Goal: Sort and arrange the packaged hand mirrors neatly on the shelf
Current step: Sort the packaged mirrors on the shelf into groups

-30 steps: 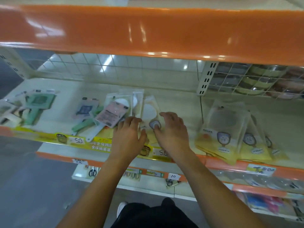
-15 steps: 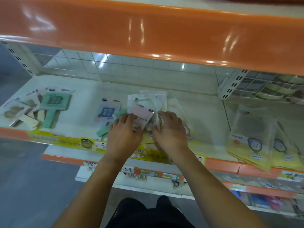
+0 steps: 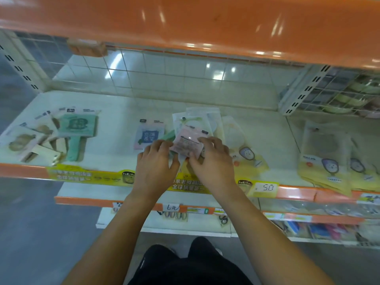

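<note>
You are working at the middle of the shelf (image 3: 127, 112), and both hands are closing around a small stack of packaged hand mirrors. Your left hand (image 3: 156, 163) is curling its fingers over the stack's left edge, and your right hand (image 3: 211, 159) is pinching the right edge, with the pink packet (image 3: 186, 144) lying on top between them. Under it, several clear and pale green packets are fanning out toward the back, not yet squared.

Watch the slippery film: the packets are lying at different angles, so if you are squeezing only the top one, the lower ones are likely to slide out and spill toward the shelf lip. That lip is just below your wrists, and anything pushed forward could drop to the lower shelves.

The blue-label packet (image 3: 148, 136) is lying just left of your left hand, and the cream packet (image 3: 234, 134) is touching the stack's right side; sweeping the pile sideways could drag either one askew. The green mirror group (image 3: 79, 128) at far left and the yellow packets (image 3: 327, 161) at far right are sitting well apart, out of harm's way.
</note>
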Demonstrator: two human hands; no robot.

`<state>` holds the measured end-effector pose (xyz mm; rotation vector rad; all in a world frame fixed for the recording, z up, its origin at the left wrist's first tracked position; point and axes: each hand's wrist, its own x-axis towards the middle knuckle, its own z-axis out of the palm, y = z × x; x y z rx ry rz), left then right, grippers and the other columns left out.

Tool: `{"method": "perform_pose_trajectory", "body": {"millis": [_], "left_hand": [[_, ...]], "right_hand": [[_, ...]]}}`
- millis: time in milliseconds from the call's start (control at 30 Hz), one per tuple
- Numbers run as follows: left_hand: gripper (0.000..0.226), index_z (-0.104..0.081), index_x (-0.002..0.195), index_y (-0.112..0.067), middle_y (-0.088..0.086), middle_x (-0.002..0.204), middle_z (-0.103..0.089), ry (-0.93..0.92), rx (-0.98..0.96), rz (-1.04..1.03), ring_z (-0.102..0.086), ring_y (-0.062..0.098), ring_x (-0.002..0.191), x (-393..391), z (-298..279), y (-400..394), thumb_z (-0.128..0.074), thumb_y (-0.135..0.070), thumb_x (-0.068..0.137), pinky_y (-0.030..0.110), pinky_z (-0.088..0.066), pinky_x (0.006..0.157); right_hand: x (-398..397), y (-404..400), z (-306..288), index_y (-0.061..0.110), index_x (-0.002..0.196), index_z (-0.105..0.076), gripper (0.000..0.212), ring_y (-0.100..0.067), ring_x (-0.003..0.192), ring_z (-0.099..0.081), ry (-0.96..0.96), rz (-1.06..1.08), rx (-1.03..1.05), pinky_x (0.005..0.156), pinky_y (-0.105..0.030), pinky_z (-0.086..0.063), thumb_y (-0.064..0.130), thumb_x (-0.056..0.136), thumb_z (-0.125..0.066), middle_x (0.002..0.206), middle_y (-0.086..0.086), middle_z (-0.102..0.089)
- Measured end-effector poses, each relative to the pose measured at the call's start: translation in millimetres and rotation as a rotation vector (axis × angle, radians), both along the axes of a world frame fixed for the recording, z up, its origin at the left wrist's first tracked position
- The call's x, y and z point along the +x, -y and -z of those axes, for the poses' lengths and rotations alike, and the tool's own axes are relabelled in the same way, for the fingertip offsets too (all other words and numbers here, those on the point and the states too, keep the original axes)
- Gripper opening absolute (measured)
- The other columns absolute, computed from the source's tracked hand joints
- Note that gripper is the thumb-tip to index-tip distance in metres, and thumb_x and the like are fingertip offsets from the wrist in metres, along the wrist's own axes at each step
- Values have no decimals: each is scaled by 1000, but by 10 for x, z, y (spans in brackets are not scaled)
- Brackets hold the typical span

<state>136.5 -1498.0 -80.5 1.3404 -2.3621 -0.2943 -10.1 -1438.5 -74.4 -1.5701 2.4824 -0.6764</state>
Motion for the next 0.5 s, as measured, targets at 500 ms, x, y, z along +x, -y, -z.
{"method": "perform_pose_trajectory", "body": {"millis": [500], "left_hand": [[32,-60,109,-10,12,110,-62,18,9,-65,-60,37,93,102,-55,-186,-57,-28,83,44,-47,73]], "right_hand": [[55,-73,51,18,131,-54,48,-38,114,-49,10,-16,-36,85,-46,-51,42,89,-57,134,-9,-48]]}}
